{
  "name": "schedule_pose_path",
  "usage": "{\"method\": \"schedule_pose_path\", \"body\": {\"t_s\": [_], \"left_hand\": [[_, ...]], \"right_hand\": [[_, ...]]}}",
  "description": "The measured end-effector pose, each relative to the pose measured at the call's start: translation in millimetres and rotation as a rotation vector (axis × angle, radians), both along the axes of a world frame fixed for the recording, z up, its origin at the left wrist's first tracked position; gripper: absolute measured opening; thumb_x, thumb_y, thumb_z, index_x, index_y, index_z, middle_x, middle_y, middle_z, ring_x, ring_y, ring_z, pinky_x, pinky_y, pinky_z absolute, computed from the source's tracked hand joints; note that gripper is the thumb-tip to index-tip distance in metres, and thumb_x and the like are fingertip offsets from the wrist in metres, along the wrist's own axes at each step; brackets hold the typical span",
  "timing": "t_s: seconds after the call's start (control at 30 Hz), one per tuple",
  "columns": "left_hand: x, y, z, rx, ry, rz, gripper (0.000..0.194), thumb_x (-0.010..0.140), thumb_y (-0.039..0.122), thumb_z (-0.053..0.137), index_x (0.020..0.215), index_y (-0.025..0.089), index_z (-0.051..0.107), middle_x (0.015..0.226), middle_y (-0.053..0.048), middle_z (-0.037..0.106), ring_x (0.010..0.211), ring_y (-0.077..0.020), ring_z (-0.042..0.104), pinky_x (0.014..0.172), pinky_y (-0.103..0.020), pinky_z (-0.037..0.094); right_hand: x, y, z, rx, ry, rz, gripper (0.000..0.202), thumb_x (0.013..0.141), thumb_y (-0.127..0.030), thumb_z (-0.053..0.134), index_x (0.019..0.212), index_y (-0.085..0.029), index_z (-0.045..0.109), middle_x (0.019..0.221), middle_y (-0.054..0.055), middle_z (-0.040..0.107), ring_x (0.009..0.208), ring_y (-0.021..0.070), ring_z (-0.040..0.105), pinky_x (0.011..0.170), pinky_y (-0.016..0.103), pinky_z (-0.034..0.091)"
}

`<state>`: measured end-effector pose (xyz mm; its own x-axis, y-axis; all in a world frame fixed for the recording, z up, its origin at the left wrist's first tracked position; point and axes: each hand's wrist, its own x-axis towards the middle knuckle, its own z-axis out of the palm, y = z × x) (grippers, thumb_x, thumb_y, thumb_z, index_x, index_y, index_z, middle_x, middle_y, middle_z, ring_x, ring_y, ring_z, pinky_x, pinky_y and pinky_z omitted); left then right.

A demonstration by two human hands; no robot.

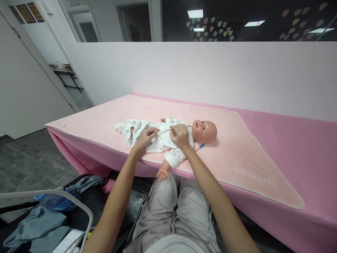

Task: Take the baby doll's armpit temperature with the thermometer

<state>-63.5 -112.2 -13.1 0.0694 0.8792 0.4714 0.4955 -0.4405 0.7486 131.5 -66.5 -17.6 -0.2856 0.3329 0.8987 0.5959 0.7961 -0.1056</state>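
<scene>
A bald baby doll lies on its back, its head to the right. It wears a white romper with a small coloured print. My left hand is closed at the romper's front near the belly, thumb and fingers pinched on the cloth. Farther up, at the chest, my right hand pinches the same front edge. A pale straight strip runs across the romper between my two hands. One doll hand hangs over the table's near edge, above my knee. The exact fingertip contact is too small to make out.
A light pink mat lies under the doll, over a darker pink tablecloth. A white wall with a dark window rises behind. At lower left are a blue plastic bottle, grey-blue cloth and a curved pale tube.
</scene>
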Motion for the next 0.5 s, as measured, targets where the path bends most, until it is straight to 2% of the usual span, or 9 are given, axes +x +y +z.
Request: {"method": "schedule_pose_path", "body": {"t_s": [0.1, 0.27, 0.4, 0.5], "left_hand": [[-0.2, -1.4, 0.7, -0.015, 0.041, -0.021, 0.015, 0.072, 0.030, 0.055, 0.077, 0.018, 0.062, 0.105, -0.007, 0.064, 0.102, -0.0233, 0.056, 0.091, -0.035, 0.041], [2.2, -2.1, -0.4, -0.063, -0.051, -0.060, 0.015, 0.074, 0.032, 0.056, 0.078, 0.018, 0.059, 0.099, -0.006, 0.063, 0.096, -0.0214, 0.057, 0.085, -0.031, 0.042], [4.0, -2.9, -0.2, -0.109, -0.115, -0.009, 0.022, 0.076, 0.039, 0.056, 0.083, 0.018, 0.058, 0.082, -0.003, 0.061, 0.079, -0.0179, 0.056, 0.071, -0.027, 0.043], [6.6, -1.5, 0.6, -0.064, -0.116, 0.052, 0.025, 0.080, 0.042, 0.052, 0.083, 0.018, 0.057, 0.076, -0.002, 0.058, 0.073, -0.0162, 0.053, 0.067, -0.026, 0.042]], "right_hand": [[0.0, 0.8, -0.6, -0.015, 0.004, -0.002, 0.018, 0.081, -0.012, 0.046, 0.085, -0.019, 0.062, 0.076, 0.004, 0.064, 0.078, 0.0194, 0.052, 0.078, 0.033, 0.037], [-0.4, 1.1, -1.2, -0.027, -0.011, -0.006, 0.018, 0.081, -0.013, 0.046, 0.086, -0.018, 0.062, 0.077, 0.004, 0.063, 0.079, 0.0195, 0.052, 0.079, 0.033, 0.037], [-0.4, 1.0, -1.5, -0.032, -0.018, -0.016, 0.017, 0.081, -0.013, 0.046, 0.085, -0.018, 0.062, 0.077, 0.004, 0.063, 0.079, 0.0192, 0.052, 0.078, 0.033, 0.036], [-0.3, 0.4, -1.1, -0.049, -0.024, -0.024, 0.017, 0.081, -0.013, 0.046, 0.084, -0.018, 0.062, 0.077, 0.005, 0.063, 0.079, 0.0192, 0.052, 0.078, 0.032, 0.036]]}}
